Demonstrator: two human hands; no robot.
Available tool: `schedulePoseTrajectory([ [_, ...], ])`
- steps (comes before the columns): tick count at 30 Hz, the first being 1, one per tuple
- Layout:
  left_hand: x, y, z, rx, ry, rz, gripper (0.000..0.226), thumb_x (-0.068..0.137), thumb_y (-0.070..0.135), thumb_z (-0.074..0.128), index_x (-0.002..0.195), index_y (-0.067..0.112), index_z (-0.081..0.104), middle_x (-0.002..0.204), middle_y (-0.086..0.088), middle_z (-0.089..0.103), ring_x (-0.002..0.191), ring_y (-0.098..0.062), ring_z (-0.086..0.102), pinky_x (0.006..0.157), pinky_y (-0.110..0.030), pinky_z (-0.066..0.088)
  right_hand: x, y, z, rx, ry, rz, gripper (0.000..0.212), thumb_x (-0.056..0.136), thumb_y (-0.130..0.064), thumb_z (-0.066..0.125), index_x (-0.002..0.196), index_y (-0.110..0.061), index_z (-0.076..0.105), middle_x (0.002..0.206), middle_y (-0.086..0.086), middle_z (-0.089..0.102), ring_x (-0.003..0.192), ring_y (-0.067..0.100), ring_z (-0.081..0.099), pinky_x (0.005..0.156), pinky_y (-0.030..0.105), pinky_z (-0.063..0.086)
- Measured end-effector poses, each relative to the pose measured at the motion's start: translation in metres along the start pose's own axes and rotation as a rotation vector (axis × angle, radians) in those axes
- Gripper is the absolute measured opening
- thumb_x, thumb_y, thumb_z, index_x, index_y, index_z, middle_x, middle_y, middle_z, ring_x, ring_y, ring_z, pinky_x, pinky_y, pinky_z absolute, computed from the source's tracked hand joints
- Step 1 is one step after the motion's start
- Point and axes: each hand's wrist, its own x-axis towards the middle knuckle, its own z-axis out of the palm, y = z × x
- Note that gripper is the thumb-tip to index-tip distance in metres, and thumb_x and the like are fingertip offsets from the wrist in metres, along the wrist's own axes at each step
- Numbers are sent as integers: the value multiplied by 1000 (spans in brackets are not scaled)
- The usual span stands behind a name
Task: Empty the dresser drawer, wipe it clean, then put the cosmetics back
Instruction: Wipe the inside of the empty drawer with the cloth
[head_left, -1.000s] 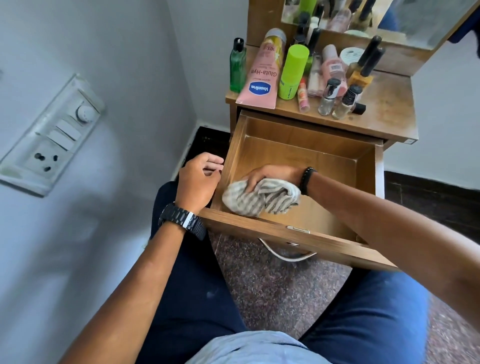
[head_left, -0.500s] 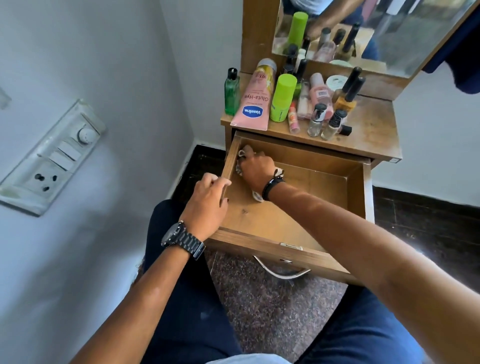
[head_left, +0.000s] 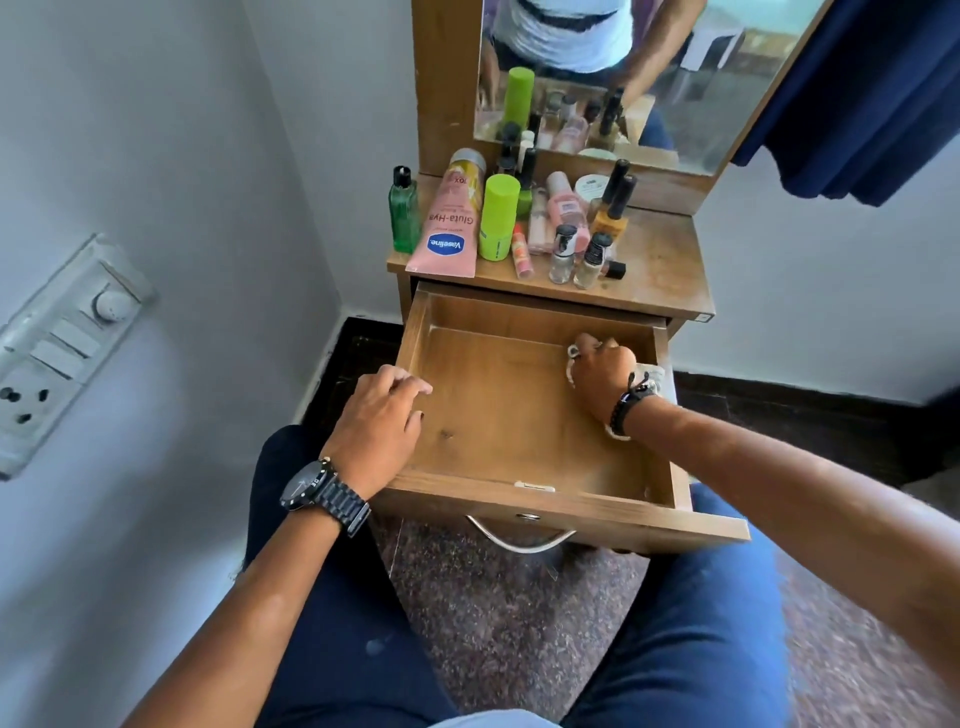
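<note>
Right now the dresser (head_left: 660, 270) is standing against the wall with its drawer (head_left: 519, 499) pulled fully out over the person's lap, the wooden floor of the drawer lying bare. Above it the mirror (head_left: 727, 78) is reflecting the bottles. Cosmetics are crowding the left part of the dresser top: a pink lotion tube (head_left: 448, 223) lying just beside a green bottle (head_left: 404, 210), a lime-green container (head_left: 498, 218) and several small nail polish bottles (head_left: 563, 254). Inside the drawer's far right corner, the right hand (head_left: 605, 382) is curling its fingers around a pale cloth (head_left: 652, 375), pressing it down. The left hand (head_left: 379, 426) is resting on the drawer's left wall, fingers loosely bent over the edge.
</note>
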Motion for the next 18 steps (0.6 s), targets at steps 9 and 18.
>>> schedulePoseTrajectory([
  [9,0,1,-2,14,-7,-12,30,91,18,53,121,20,55,125,0,47,112,-18,46,90,-30,47,-18,0,-34,387,-237,273,40,98,-23,43,133,-5,47,137,9,50,127,25,49,101,30,41],
  [18,5,20,-2,25,-40,31,30,89,18,57,118,20,57,122,-1,52,110,-21,49,95,-37,41,-59,9,-30,70,-229,60,37,99,-26,37,131,-15,52,133,7,51,117,25,56,87,33,49],
])
